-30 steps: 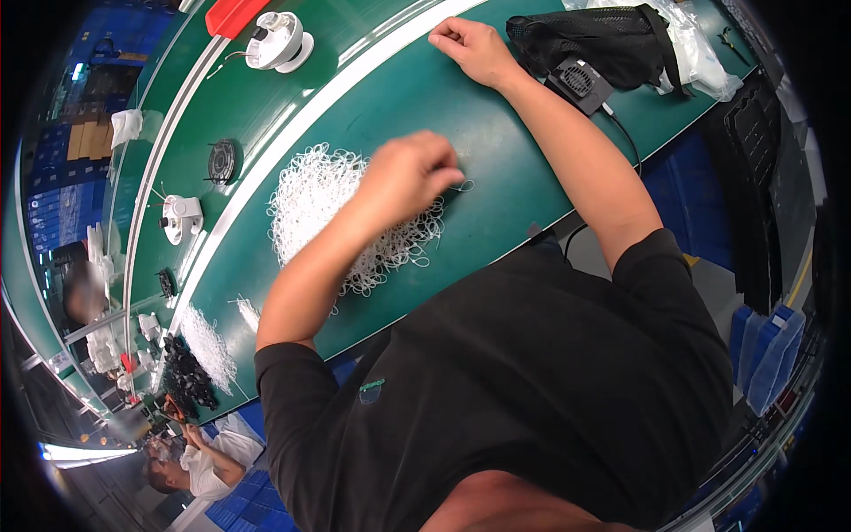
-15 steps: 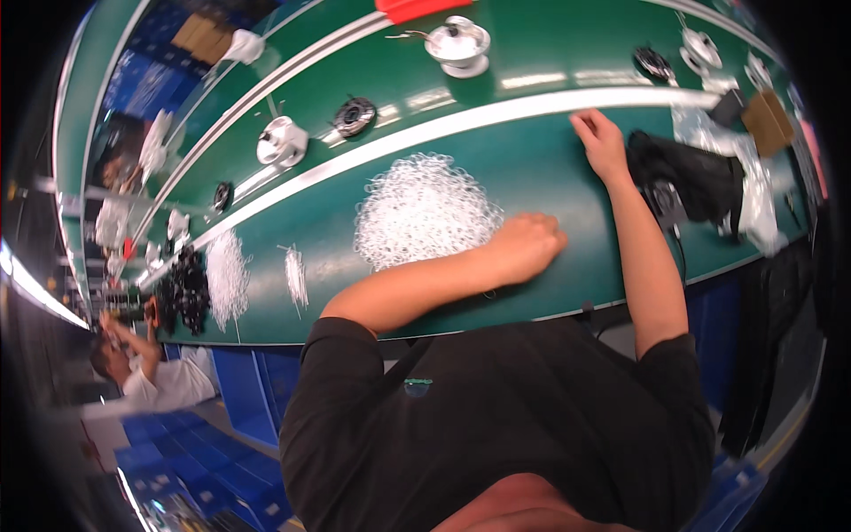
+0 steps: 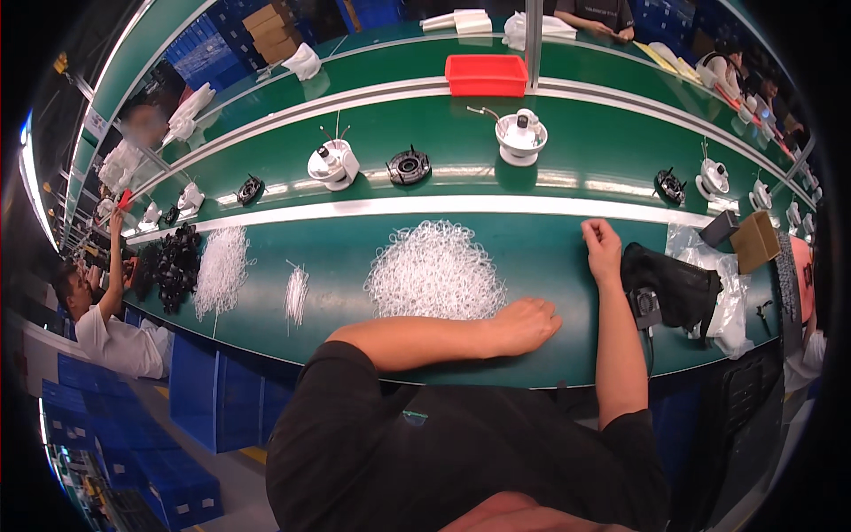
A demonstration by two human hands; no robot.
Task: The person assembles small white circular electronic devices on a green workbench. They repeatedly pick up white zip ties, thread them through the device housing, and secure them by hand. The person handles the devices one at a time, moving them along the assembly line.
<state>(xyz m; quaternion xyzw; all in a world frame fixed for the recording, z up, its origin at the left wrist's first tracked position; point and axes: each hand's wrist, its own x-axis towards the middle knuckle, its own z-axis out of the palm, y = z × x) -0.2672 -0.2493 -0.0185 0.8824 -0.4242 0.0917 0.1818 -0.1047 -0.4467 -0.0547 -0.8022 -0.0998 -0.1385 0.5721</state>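
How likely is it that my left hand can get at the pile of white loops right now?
Probably yes: your left hand is beside the near right edge of the pile of white loops, and nothing seems to stand between them.

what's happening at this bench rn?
A person is working bare-handed at a green bench. The curled left hand is by the near right edge of a pile of white loops; the right hand is just left of a black mesh bag. Whether either holds anything isn't clear. White units stand beyond the white rail.
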